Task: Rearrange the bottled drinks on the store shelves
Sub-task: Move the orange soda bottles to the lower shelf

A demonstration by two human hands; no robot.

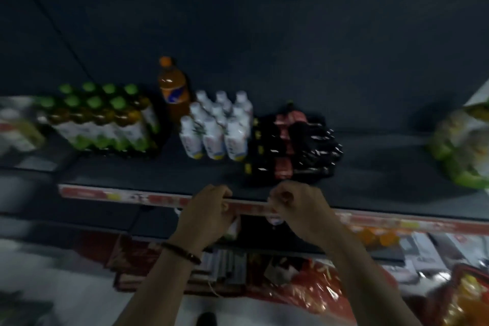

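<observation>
Both my hands are up at the front lip of the shelf [370,164]. Left hand [209,209] has its fingers curled right at the red price strip [105,193]. Right hand [293,206] is curled up too, at 3 o'clock of the left one with a small gap between them. It's all pretty blurry, so I honestly can't tell if either one is pinching something or just balled up. Beaded bracelet [182,253] on my left wrist.

Going out from there: at 12 o'clock, just past my right hand, sits a dark pack [293,145] of bottles with red labels, near the shelf front. At 10 o'clock of that, right beside it, is a block of white bottles [217,130], three across, upright. Behind those at 11 stands one tall orange bottle [173,87]. At 9 o'clock of the white ones is a wrapped green-cap pack [103,119]. Way over at 3 o'clock, well apart from the drinks, green bags [463,145]. Down at 5 o'clock, below the shelf, a shiny red wrapper [317,291].
</observation>
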